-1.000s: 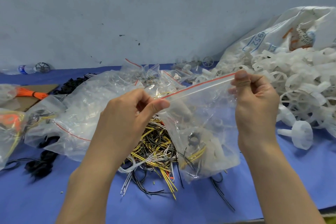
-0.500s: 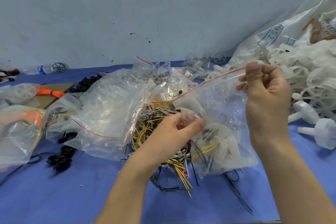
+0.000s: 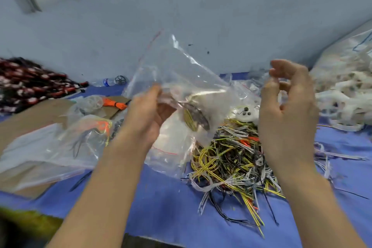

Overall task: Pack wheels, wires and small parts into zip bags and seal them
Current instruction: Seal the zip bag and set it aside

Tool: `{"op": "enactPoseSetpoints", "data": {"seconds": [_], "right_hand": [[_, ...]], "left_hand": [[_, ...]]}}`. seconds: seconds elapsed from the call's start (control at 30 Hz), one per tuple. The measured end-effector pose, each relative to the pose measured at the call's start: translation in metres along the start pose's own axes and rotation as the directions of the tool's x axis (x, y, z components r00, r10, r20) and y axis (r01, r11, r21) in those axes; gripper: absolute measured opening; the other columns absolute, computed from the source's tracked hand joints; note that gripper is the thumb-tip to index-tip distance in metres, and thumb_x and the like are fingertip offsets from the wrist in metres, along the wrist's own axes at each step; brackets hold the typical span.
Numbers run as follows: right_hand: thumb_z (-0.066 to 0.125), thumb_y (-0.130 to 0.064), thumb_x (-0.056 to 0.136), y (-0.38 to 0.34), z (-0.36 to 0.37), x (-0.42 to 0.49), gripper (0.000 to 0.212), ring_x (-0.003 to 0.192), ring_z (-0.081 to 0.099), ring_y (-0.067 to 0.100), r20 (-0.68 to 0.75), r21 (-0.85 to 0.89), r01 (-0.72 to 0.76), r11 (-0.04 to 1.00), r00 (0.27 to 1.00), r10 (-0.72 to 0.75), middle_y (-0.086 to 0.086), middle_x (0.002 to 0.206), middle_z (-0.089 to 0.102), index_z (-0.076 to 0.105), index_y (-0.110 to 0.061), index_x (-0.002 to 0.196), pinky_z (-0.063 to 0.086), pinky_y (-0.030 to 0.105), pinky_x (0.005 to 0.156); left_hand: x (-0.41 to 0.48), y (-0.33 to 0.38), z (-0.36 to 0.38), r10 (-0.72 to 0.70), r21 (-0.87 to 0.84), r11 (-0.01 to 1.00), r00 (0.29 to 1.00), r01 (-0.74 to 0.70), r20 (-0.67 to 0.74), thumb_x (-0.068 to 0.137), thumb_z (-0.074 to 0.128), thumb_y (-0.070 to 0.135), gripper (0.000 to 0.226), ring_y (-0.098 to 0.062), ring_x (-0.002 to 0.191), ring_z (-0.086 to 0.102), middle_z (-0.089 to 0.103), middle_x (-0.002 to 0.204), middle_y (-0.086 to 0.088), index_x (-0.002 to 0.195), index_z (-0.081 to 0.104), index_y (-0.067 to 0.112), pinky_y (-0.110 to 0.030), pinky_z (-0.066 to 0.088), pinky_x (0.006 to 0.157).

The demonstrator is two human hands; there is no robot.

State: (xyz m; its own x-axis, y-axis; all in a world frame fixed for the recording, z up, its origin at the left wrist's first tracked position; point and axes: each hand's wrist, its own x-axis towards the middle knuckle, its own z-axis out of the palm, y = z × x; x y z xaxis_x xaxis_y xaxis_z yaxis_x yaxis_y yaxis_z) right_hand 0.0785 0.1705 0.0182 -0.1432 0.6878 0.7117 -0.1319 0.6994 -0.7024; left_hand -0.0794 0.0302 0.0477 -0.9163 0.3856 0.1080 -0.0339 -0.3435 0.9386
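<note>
Bare blue counter (image 3: 161, 207) lies free along the near edge between the forearms. Further in, the left hand (image 3: 147, 119) grips a clear zip bag (image 3: 181, 78) low down (yellow wire visible inside), lifted over the wire pile (image 3: 231, 159). The right hand (image 3: 287, 110) hangs loosely open, empty, just before the white wheels (image 3: 342, 94).

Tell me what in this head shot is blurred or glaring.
Head view: motion blur smears the whole frame, worst on the wheel pile at right and the bags at left; glare streaks cross the zip bag in the left hand; the wire heap is sharper.
</note>
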Motion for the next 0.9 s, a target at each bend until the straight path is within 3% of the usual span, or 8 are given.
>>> {"op": "enactPoseSetpoints", "data": {"seconds": [0.1, 0.2, 0.27, 0.33, 0.43, 0.5, 0.67, 0.9], "right_hand": [[0.048, -0.017, 0.099, 0.002, 0.018, -0.014, 0.027, 0.092, 0.049, 0.0, 0.125, -0.008, -0.021, 1.0, 0.992, 0.022, -0.001, 0.121, 0.056, 0.053, -0.022, 0.124, 0.042, 0.033, 0.085], [0.048, -0.021, 0.1, 0.007, 0.024, -0.018, 0.026, 0.091, 0.053, 0.0, 0.212, -0.007, -0.056, 0.998, 0.976, 0.057, -0.008, 0.121, 0.05, 0.052, -0.025, 0.125, 0.042, 0.031, 0.084], [0.047, -0.024, 0.1, 0.011, 0.025, -0.019, 0.025, 0.096, 0.054, -0.005, 0.245, -0.016, -0.066, 0.998, 0.967, 0.068, -0.011, 0.12, 0.048, 0.051, -0.028, 0.125, 0.045, 0.034, 0.084], [0.046, -0.025, 0.1, 0.014, 0.025, -0.019, 0.025, 0.097, 0.053, -0.007, 0.266, -0.031, -0.069, 0.997, 0.961, 0.075, -0.011, 0.121, 0.048, 0.051, -0.029, 0.124, 0.046, 0.037, 0.086], [0.047, -0.024, 0.1, 0.019, 0.025, -0.019, 0.025, 0.094, 0.056, -0.002, 0.279, -0.048, -0.075, 0.996, 0.957, 0.085, -0.011, 0.122, 0.049, 0.052, -0.03, 0.123, 0.047, 0.037, 0.085], [0.047, -0.023, 0.1, 0.021, 0.026, -0.021, 0.024, 0.093, 0.056, 0.001, 0.293, -0.063, -0.07, 0.996, 0.952, 0.086, -0.01, 0.122, 0.049, 0.052, -0.03, 0.122, 0.045, 0.034, 0.083], [0.046, -0.023, 0.1, 0.023, 0.026, -0.026, 0.026, 0.092, 0.056, 0.004, 0.339, -0.078, -0.078, 0.994, 0.936, 0.1, -0.009, 0.123, 0.049, 0.053, -0.028, 0.124, 0.042, 0.03, 0.082], [0.045, -0.026, 0.1, 0.027, 0.02, -0.029, 0.024, 0.092, 0.057, 0.005, 0.395, -0.098, -0.095, 0.991, 0.91, 0.126, -0.009, 0.12, 0.051, 0.053, -0.03, 0.122, 0.046, 0.033, 0.081]], "left_hand": [[0.045, 0.046, -0.042, 0.044, -0.256, 0.962, 0.978, -0.096, -0.203, 0.102, 0.046, 0.015, 0.027, -0.012, 0.062, 0.066, 0.065, 0.062, -0.001, 0.079, 0.06, 0.011, -0.024, 0.058, 0.074], [0.076, 0.069, -0.091, 0.085, -0.392, 0.884, 0.914, -0.253, -0.397, 0.098, 0.043, 0.005, 0.037, -0.012, 0.049, 0.063, 0.062, 0.059, -0.003, 0.064, 0.055, 0.01, -0.02, 0.057, 0.061], [0.087, 0.062, -0.12, 0.044, -0.318, 0.928, 0.903, -0.196, -0.427, 0.093, 0.039, -0.002, 0.028, -0.01, 0.054, 0.061, 0.061, 0.065, -0.001, 0.072, 0.051, 0.013, -0.021, 0.057, 0.061], [0.093, 0.042, -0.152, -0.033, -0.146, 0.989, 0.902, -0.034, -0.431, 0.075, 0.048, -0.002, 0.017, -0.01, 0.065, 0.059, 0.063, 0.069, 0.001, 0.079, 0.053, 0.014, -0.022, 0.054, 0.062], [0.095, 0.009, -0.198, -0.145, -0.104, 0.989, 0.827, 0.105, -0.543, 0.099, 0.036, 0.001, 0.02, -0.011, 0.07, 0.054, 0.055, 0.082, -0.002, 0.088, 0.051, 0.009, -0.022, 0.053, 0.055], [0.094, -0.007, -0.217, -0.182, -0.164, 0.981, 0.78, 0.103, -0.599, 0.102, 0.029, 0.001, 0.022, -0.013, 0.069, 0.055, 0.053, 0.082, -0.005, 0.105, 0.05, 0.005, -0.021, 0.055, 0.056], [0.089, -0.01, -0.212, -0.208, -0.164, 0.977, 0.791, 0.138, -0.575, 0.101, 0.035, 0.003, 0.021, -0.016, 0.071, 0.06, 0.058, 0.083, -0.009, 0.085, 0.047, 0.007, -0.026, 0.058, 0.052], [0.078, 0.003, -0.174, -0.228, -0.175, 0.971, 0.832, 0.16, -0.506, 0.098, 0.034, 0.003, 0.026, -0.013, 0.068, 0.058, 0.057, 0.079, -0.004, 0.08, 0.05, 0.011, -0.022, 0.055, 0.052]]}}
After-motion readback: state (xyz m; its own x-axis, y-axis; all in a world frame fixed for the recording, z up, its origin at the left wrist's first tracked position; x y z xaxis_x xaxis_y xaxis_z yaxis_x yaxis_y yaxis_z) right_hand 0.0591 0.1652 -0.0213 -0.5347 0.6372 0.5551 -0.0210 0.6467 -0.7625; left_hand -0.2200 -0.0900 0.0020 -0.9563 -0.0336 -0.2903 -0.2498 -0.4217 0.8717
